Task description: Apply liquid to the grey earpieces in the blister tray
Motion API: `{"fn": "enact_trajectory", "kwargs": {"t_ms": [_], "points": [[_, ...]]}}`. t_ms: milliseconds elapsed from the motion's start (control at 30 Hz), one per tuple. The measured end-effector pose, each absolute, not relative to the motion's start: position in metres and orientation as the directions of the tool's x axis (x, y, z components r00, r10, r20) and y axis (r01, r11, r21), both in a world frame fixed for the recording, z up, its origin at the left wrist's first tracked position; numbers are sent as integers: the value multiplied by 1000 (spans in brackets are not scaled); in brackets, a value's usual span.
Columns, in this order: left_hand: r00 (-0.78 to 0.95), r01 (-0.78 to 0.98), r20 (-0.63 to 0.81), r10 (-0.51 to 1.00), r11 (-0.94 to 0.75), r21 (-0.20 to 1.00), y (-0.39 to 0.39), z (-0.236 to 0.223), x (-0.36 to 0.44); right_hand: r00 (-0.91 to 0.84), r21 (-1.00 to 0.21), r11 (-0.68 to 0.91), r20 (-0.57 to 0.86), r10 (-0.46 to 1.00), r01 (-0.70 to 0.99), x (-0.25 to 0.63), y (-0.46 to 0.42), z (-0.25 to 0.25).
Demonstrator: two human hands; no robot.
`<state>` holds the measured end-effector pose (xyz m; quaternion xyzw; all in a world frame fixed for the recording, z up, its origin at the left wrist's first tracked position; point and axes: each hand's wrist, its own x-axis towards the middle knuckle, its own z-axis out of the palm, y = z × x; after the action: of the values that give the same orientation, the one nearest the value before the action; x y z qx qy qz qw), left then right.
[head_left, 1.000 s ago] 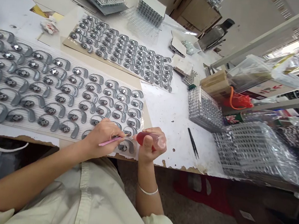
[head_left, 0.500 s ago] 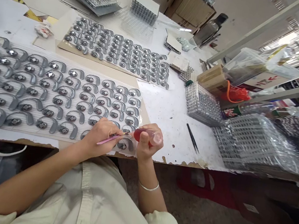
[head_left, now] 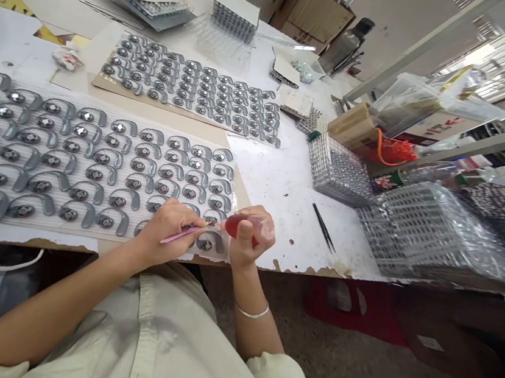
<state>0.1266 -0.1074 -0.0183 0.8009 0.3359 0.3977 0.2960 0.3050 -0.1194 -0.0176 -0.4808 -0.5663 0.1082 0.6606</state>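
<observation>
My left hand (head_left: 169, 228) is closed around slim pink tweezers (head_left: 179, 235), whose tips point right at a grey ear-hook earphone part (head_left: 215, 216) near the right end of the front sheet. In my right hand (head_left: 249, 247) is a squeeze bottle (head_left: 254, 228) with red liquid, lying sideways. Its nozzle points left, close to the tweezers' tips. Whether either tip touches the part is too small to tell. Rows of similar hook-shaped parts with round metallic centres lie on the ribbed white sheet (head_left: 57, 225) around my left hand.
Behind lies a second board of smaller-looking hook parts (head_left: 195, 87). Black tweezers (head_left: 323, 227) rest on the table to the right. Further right stand stacked clear plastic trays (head_left: 435, 236) and a tray stack (head_left: 340, 169). A dark bottle (head_left: 346, 47) stands at the back.
The camera view has shifted slightly. Both hands stay at the same part, with the tweezers and the squeeze bottle held almost as before.
</observation>
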Motion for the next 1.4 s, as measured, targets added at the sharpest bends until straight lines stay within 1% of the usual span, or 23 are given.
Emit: {"fn": "enact_trajectory", "kwargs": {"t_ms": [67,133,233,300,400,533,600,667,767,833,900,967,1067,1200,1333,1400], "points": [[465,317,450,762,-618,719,-110,-15,127,464,-806,495,591,660,324,305,-118,-15],[492,350,473,731,-663,661,-115,-12,129,567,-833,496,538,624,245,305,-116,-12],[529,399,569,630,-776,489,-128,-10,133,639,-868,487,430,637,98,308,-114,-8],[520,400,647,558,-828,392,-138,-8,135,678,-896,443,337,653,18,310,-113,-5],[495,351,717,491,-868,353,-154,-4,134,757,-913,407,241,607,-35,315,-110,-3],[497,277,748,440,-897,344,-165,-1,129,800,-858,507,251,545,-75,321,-105,-4],[491,267,749,446,-895,358,-167,-2,126,779,-855,507,246,577,-106,323,-102,-7],[482,271,745,462,-886,375,-167,-5,124,744,-878,456,208,635,-143,325,-99,-11],[462,294,744,482,-875,384,-165,-8,119,700,-895,365,87,708,-257,329,-96,-12],[437,319,756,487,-870,376,-162,-6,114,664,-885,298,-17,748,-357,333,-94,-10],[407,352,775,485,-865,356,-158,-3,106,607,-878,229,-85,790,-421,338,-95,-5],[371,396,793,484,-854,336,-152,2,95,553,-878,181,-109,826,-443,342,-97,1],[339,450,806,485,-836,314,-145,8,79,460,-884,128,-106,882,-449,347,-106,12],[335,471,819,467,-835,283,-143,8,65,308,-900,52,-93,947,-433,349,-121,21],[332,457,824,459,-842,285,-148,5,64,232,-877,-54,-184,955,-477,344,-131,17],[337,447,822,459,-846,290,-151,5,66,214,-866,-79,-209,954,-494,341,-134,13]]}}
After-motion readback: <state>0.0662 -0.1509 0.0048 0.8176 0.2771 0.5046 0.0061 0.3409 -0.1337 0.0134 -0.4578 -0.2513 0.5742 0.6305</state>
